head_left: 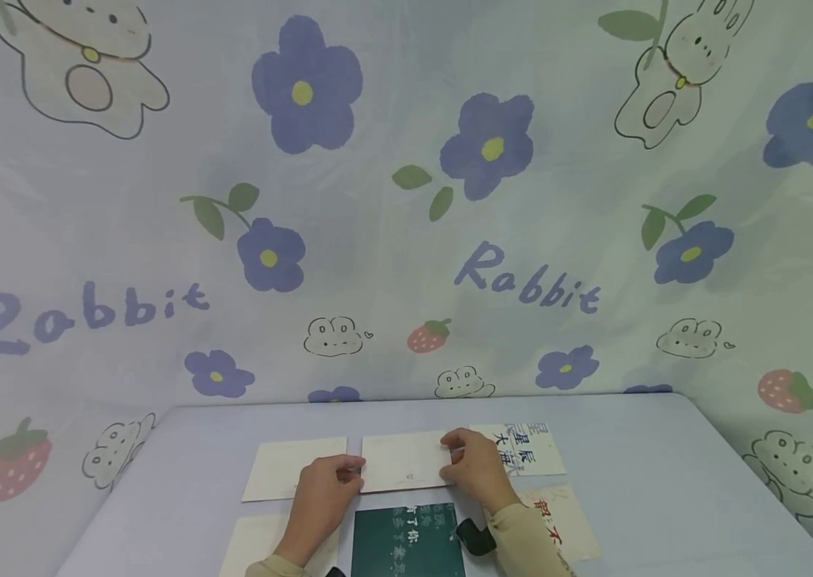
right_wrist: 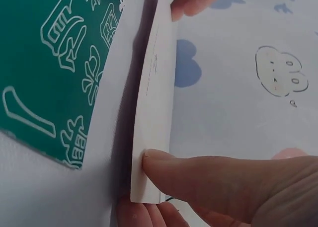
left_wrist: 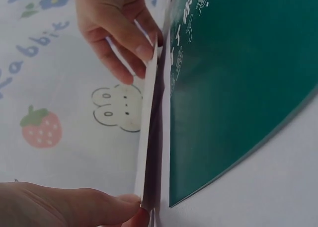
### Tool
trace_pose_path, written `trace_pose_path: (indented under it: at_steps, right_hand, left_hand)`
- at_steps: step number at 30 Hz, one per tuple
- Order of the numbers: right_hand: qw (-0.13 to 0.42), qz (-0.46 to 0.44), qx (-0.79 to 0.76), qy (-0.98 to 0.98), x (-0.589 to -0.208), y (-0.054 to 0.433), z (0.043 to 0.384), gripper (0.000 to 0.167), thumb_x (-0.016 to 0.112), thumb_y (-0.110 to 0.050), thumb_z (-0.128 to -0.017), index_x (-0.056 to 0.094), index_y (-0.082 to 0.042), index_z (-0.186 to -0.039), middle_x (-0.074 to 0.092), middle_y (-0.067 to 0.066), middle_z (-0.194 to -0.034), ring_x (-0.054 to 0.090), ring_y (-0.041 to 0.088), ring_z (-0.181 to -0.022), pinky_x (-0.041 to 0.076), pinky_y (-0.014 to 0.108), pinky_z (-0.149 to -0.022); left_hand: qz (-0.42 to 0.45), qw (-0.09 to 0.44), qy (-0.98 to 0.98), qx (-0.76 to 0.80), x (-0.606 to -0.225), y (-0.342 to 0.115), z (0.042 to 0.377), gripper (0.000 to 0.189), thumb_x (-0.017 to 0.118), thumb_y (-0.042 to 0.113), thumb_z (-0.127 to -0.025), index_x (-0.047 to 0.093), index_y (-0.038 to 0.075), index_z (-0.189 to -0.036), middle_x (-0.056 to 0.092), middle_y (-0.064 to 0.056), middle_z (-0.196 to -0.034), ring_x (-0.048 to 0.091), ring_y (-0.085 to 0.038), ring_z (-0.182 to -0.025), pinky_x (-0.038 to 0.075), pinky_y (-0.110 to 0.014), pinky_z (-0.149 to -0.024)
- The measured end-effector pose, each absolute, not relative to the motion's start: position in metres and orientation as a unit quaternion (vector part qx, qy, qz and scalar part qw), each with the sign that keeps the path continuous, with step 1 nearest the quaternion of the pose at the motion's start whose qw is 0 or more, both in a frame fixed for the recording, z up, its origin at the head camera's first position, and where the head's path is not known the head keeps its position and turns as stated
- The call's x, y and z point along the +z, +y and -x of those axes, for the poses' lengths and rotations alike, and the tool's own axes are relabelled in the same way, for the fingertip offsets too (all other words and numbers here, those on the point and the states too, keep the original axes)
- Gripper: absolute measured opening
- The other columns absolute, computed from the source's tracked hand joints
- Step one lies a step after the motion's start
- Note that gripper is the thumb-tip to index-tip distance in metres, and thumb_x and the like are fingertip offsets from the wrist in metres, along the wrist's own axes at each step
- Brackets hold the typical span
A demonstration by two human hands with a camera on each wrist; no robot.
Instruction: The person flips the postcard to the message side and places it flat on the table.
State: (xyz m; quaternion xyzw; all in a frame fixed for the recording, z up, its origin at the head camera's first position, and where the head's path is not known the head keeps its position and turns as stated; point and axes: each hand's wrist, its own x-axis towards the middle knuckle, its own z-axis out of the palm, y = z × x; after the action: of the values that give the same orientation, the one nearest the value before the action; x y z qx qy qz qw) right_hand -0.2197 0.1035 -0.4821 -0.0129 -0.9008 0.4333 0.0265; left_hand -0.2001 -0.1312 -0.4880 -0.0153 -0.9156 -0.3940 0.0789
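A white card (head_left: 406,461) with a small mark near its lower edge is held at both short ends. My left hand (head_left: 325,493) pinches its left end, thumb on the face in the left wrist view. At the other end, my right hand (head_left: 480,471) pinches it between thumb (right_wrist: 169,170) and fingers. In both wrist views the card (right_wrist: 151,113) is seen nearly edge-on, with a dark shadow beside it; whether it touches the table cannot be told. Just in front lies a green card (head_left: 402,545) with white characters.
Two pale cards lie left, one behind (head_left: 277,469) and one in front (head_left: 248,541). To the right are a card with blue characters (head_left: 539,449) and one with red characters (head_left: 576,525). A patterned cloth (head_left: 378,240) hangs behind the table (head_left: 673,481).
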Motion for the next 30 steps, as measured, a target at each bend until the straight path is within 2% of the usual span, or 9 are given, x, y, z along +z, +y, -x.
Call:
trace_pose_path:
  at_steps: [19,30]
  right_hand:
    - [0.032,0.005,0.427,-0.904,-0.4841,0.0991,0.2233,0.038,0.081,0.002,-0.071,0.071,-0.004,-0.108,0.066,0.007,-0.103,0.058,0.019,-0.086,0.054,0.038,-0.076]
    - [0.029,0.003,0.421,-0.907,-0.4841,0.0976,0.2248,0.040,0.083,0.005,-0.071,0.071,-0.003,-0.108,0.066,0.007,-0.101,0.056,0.019,-0.085,0.053,0.038,-0.076]
  left_hand:
    - [0.027,0.071,-0.929,-0.363,-0.4897,-0.1320,0.2072,0.022,0.075,0.000,-0.079,0.078,0.005,-0.100,0.069,0.005,-0.078,0.058,-0.010,-0.073,0.053,-0.034,-0.068]
    - [0.039,0.080,-0.930,-0.356,-0.4892,-0.1309,0.2076,0.023,0.074,0.000,-0.079,0.078,0.005,-0.101,0.067,0.006,-0.076,0.055,-0.008,-0.071,0.050,-0.029,-0.065]
